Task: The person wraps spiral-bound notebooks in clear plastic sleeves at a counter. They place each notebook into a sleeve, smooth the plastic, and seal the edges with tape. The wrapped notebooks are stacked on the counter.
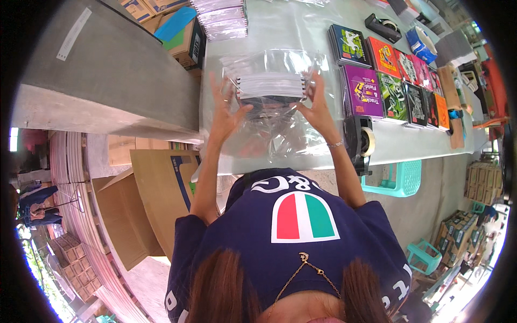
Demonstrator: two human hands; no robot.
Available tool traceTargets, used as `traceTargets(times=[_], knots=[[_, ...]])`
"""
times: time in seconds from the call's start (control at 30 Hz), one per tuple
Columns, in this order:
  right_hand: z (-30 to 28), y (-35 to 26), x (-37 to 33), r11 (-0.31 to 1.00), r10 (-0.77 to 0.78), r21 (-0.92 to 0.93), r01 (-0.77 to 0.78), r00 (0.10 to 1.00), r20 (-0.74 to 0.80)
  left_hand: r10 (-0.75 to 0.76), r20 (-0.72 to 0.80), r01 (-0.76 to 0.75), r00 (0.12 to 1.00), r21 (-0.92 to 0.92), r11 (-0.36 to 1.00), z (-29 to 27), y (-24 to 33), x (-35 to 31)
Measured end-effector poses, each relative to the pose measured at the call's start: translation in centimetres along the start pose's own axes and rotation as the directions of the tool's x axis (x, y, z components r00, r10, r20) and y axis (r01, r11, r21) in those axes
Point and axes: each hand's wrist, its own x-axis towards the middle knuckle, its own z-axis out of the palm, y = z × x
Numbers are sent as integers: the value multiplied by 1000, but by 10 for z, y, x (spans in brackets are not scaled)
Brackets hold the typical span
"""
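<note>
A stack of white-edged booklets [271, 86] sits inside a loose clear plastic bag [273, 137] on the table before me. My left hand [228, 114] grips the left end of the bagged stack, thumb at the near side and fingers along the end. At the opposite end, my right hand [319, 113] holds it in the same way. Film covers part of the fingertips, and the bag's crumpled near part spreads toward my body. A dark cover shows at the stack's near lower edge.
Rows of colourful booklets [396, 97] lie to the right, beside a black tape dispenser [357, 142]. Another dispenser [383, 27] stands farther back. A grey pillar [118, 70] blocks the left, with an open carton [156, 199] below. More stacked booklets [223, 19] are at the far side.
</note>
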Motion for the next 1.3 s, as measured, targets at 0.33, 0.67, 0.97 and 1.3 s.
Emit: traceTargets(times=[0.33, 0.67, 0.97, 1.3], knots=[[-23, -139, 56, 515, -347, -686, 514, 857, 381, 188, 653, -673, 734, 658, 338, 19, 140, 79], [-33, -135, 55, 547, -231, -708, 446, 894, 384, 19, 656, -624, 754, 708, 332, 31, 146, 91], [-33, -134, 55, 628, -298, -649, 429, 904, 308, 78, 652, -640, 755, 704, 308, 60, 123, 91], [-60, -89, 23, 861, -292, -459, 219, 952, -96, 428, 185, -461, 885, 475, 750, -12, 129, 63]])
